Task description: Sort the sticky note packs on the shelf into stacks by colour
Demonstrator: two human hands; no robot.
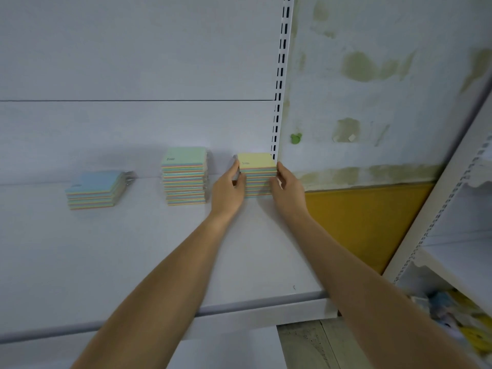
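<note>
While your left hand [231, 185] and right hand [286, 185] press the yellow-topped stack [257, 173] between them, hold low on both sides; light packs probably slide.

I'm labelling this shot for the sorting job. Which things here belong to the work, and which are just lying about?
Part of the job:
- yellow-topped stack, held between left hand and right hand
- green-topped stack
- blue-topped stack
- shelf they stand on

Just lying about:
- green blob on the wall
- cluttered items on the neighbouring rack, too blurred to identify
</note>
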